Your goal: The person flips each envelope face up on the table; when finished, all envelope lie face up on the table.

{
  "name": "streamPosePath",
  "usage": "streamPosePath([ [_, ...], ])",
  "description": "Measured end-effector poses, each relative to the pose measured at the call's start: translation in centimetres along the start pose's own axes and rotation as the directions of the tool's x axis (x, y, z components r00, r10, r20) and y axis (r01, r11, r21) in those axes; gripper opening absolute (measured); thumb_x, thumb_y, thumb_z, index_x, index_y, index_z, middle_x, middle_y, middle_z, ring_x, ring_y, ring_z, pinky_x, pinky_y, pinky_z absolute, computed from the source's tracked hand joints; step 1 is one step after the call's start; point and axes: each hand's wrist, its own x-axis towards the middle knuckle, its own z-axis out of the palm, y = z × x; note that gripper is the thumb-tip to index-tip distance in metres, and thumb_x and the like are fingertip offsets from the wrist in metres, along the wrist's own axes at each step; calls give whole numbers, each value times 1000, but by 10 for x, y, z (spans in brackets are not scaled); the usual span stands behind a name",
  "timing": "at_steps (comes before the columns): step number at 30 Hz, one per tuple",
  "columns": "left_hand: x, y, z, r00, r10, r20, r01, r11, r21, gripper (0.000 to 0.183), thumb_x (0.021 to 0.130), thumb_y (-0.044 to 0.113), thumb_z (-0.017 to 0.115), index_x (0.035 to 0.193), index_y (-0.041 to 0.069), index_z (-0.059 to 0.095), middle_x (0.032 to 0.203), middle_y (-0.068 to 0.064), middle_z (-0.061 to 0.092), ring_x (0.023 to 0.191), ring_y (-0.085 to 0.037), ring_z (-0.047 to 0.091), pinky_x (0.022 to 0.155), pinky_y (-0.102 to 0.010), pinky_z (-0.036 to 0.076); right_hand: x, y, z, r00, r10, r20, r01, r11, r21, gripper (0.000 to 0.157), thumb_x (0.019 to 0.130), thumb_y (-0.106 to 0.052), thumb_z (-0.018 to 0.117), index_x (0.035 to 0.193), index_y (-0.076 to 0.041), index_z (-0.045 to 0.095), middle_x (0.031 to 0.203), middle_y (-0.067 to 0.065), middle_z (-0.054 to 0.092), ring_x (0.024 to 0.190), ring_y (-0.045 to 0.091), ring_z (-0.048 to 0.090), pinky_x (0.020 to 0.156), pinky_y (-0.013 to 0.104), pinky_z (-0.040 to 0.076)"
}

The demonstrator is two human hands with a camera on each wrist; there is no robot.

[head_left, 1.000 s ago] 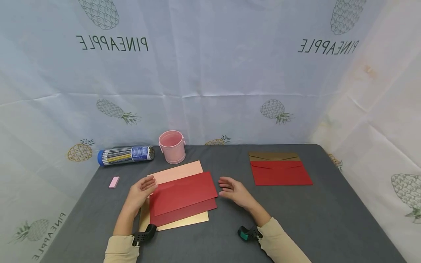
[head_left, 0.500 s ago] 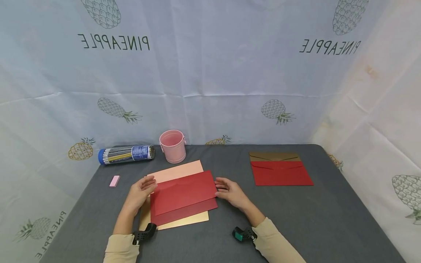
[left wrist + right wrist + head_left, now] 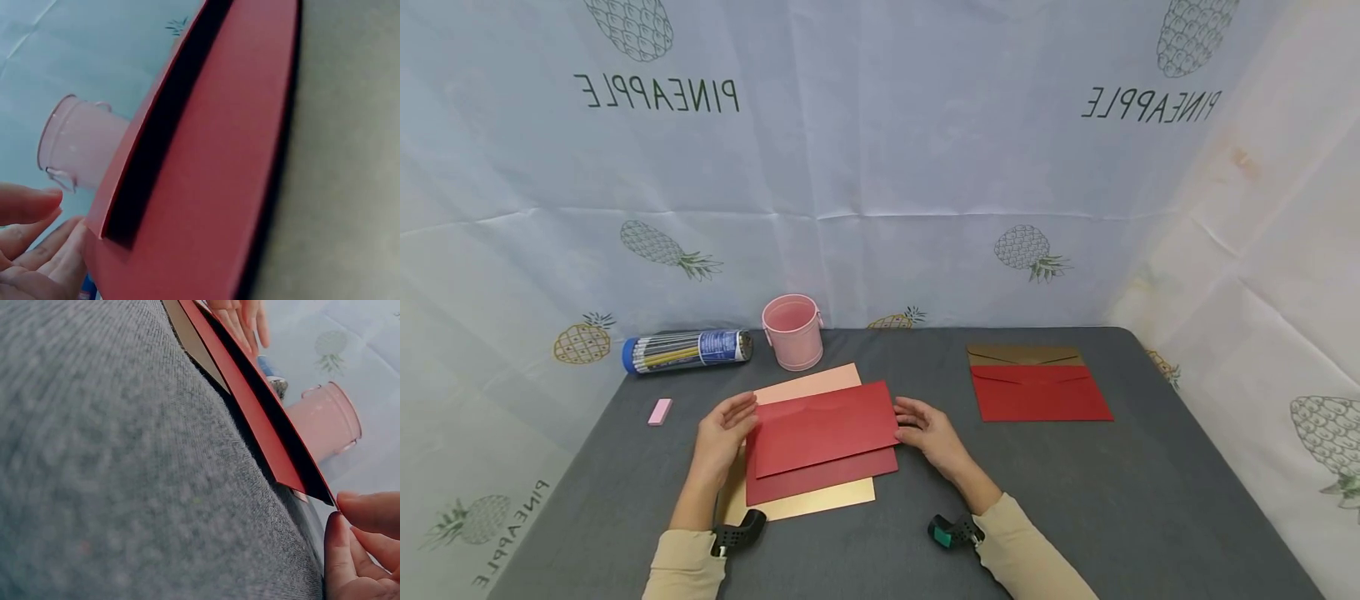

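A red envelope (image 3: 826,427) lies slightly askew over a second, darker-looking red envelope (image 3: 827,477). In both wrist views a dark gap shows between the two, the upper one raised at its near side. My right hand (image 3: 932,435) pinches the upper envelope's right corner between thumb and fingers (image 3: 339,537). At the left end my left hand (image 3: 722,433) has its fingers along the edge, the thumb (image 3: 31,203) held apart from them. Under the red pair, a peach envelope (image 3: 811,384) shows at the back and a gold one (image 3: 820,502) at the front.
A pink bucket (image 3: 793,333) stands behind the envelopes. To its left lie a clear tube of pencils (image 3: 685,352) and a pink eraser (image 3: 659,412). On the right, a red envelope (image 3: 1041,393) overlaps a brown one (image 3: 1022,356). A printed curtain (image 3: 880,167) hangs behind the table.
My right hand has moved left to the upper red envelope's edge and taken hold of its corner. That envelope has shifted slightly up and right. The left hand has moved slightly right.
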Motion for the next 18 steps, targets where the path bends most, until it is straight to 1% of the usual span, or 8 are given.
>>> streamPosePath([
  [1, 1, -1, 0, 1000, -2, 1, 2, 1000, 4, 46, 94, 1, 54, 139, 0, 43, 142, -19, 46, 127, -26, 48, 81, -5, 47, 0, 0, 0, 1000, 5, 0, -5, 1000, 3, 58, 87, -1, 64, 139, 6, 40, 134, 26, 49, 119, 36, 52, 87, 19, 52],
  [3, 1, -2, 1, 1000, -8, 6, 8, 1000, 8, 46, 94, 0, 53, 138, 1, 43, 142, -19, 46, 129, -30, 45, 81, -4, 46, 1, 1, 0, 1000, 16, -3, -15, 1000, 9, 58, 87, 0, 64, 139, 5, 40, 133, 26, 50, 118, 35, 52, 85, 17, 51],
  [6, 3, -6, 2, 1000, -13, 11, 13, 1000, -4, 46, 93, -2, 52, 138, 0, 43, 142, -20, 46, 130, -30, 44, 81, -4, 46, 1, 1, 0, 999, 34, -10, -34, 999, 13, 57, 87, 0, 64, 139, 3, 42, 130, 24, 52, 117, 34, 53, 84, 16, 51],
  [8, 3, -7, 4, 1000, -15, 13, 15, 1000, -11, 46, 93, -3, 51, 138, -1, 43, 143, -20, 45, 131, -29, 44, 83, -5, 46, 2, 1, 0, 999, 33, -6, -33, 999, 16, 57, 87, 1, 63, 139, 4, 41, 129, 25, 52, 116, 35, 53, 83, 16, 51],
  [12, 4, -8, 7, 1000, -23, 18, 23, 1000, -12, 46, 95, -3, 48, 140, 0, 40, 145, -20, 41, 134, -28, 41, 94, -18, 44, 2, 0, 0, 1000, 30, 7, -30, 999, 34, 57, 88, 2, 61, 140, 6, 38, 129, 27, 50, 115, 35, 53, 82, 18, 51],
  [15, 3, -8, 8, 1000, -21, 22, 21, 1000, -9, 45, 96, -3, 46, 141, 0, 39, 146, -20, 39, 135, -29, 39, 97, -27, 40, 2, -1, 1, 999, 41, -6, -40, 998, 48, 56, 89, 3, 60, 140, 5, 39, 128, 27, 50, 114, 33, 53, 82, 17, 51],
  [18, 3, -11, 8, 999, -20, 30, 20, 1000, -11, 45, 97, -3, 43, 141, 1, 38, 147, -19, 39, 136, -29, 39, 98, -26, 40, 2, -3, 2, 997, 61, -42, -58, 996, 62, 55, 88, 4, 60, 139, 3, 42, 127, 25, 52, 111, 30, 54, 79, 16, 51],
])
